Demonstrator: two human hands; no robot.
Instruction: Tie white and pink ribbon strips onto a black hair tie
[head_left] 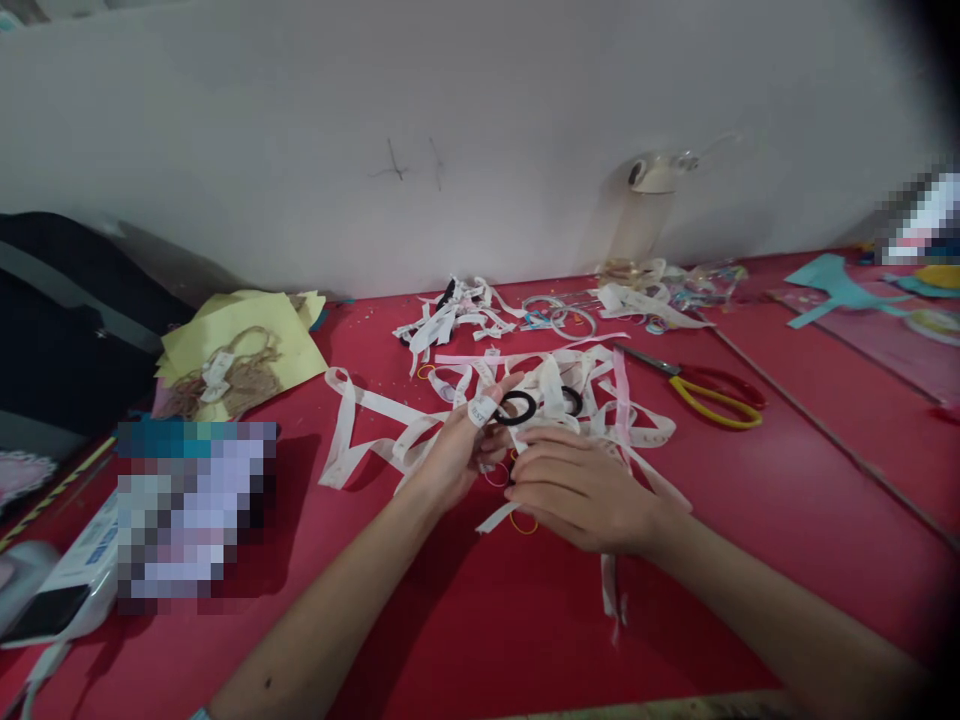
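My left hand (465, 440) is closed, with a black ring (517, 408) at its fingertips and a short piece of printed white ribbon (481, 409) against the thumb. Close by on the right, my right hand (581, 488) has its fingers curled together; what they hold is hidden. A white ribbon end (497, 517) sticks out below those fingers. Under and behind both hands lies a loose tangle of printed white ribbon (360, 445), with a pink strip (622, 385) in it. Another black ring (571, 402) rests among the ribbons. Yellow elastic bands (524, 523) show beneath the hands.
Scissors (716, 395) with red and yellow handles lie right on the red table (465, 620). Ribbon scraps (461, 315) and a clear bottle (643, 220) are near the wall. Yellow paper (296, 335), brown cord (244, 375) and a dark bag (67, 320) sit left.
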